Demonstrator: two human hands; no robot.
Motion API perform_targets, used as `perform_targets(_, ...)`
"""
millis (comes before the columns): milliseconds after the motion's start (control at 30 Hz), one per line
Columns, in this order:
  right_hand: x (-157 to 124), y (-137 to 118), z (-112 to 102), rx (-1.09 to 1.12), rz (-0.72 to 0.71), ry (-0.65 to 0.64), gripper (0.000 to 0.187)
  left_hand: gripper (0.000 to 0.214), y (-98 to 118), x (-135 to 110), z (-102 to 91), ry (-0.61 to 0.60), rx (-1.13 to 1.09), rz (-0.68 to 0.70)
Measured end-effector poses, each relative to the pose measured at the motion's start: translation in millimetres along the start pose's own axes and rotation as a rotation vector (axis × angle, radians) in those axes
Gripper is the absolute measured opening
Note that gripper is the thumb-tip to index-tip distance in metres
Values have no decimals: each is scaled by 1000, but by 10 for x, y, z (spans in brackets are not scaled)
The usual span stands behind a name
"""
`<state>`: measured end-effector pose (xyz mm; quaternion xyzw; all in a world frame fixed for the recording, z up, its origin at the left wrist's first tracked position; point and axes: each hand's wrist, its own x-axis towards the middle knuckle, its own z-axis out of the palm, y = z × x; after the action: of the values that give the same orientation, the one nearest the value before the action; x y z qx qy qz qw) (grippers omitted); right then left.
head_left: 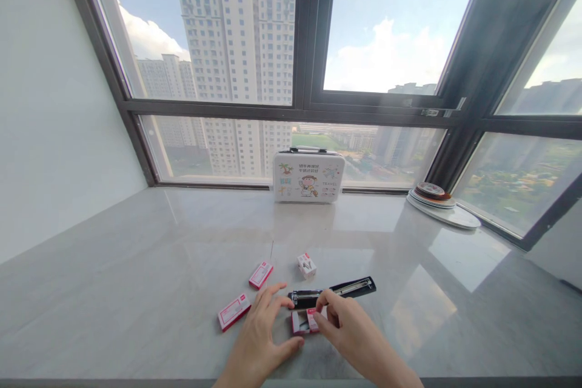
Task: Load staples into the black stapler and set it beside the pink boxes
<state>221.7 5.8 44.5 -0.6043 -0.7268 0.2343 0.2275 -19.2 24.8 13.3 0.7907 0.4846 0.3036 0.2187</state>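
Observation:
A black stapler lies opened out flat, its metal parts showing. In front of it sits a small pink and white staple box with its top open. My left hand is at the box's left side, fingers spread and thumb apart, its index fingertip close to the stapler's left end. Thumb and index finger of my right hand are pinched together over the box's right end and the stapler's near edge. Whatever they hold, if anything, is hidden.
Two pink and white boxes, one nearer and one farther, lie left of the stapler. A small white box stands behind it. By the window are a white carry case and stacked round plates. The counter's front edge runs below my hands.

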Motion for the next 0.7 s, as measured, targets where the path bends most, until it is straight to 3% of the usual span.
perform_targets(67,-51,181,-28,-41,91,61,29,26,12,-24,-4,45,47,-39)
perform_targets(167,-88,373,15,-71,166,79,44,37,40,-23,72,50,156,-88)
perform_targets(400,-36,284,236,32,137,85,50,34,233,50,331,84,211,-46)
perform_targets(567,-197,776,-84,250,296,65,48,26,289,38,341,89,141,-42)
perform_targets(700,-125,1008,-381,549,284,89,66,31,329,70,347,80,152,-62)
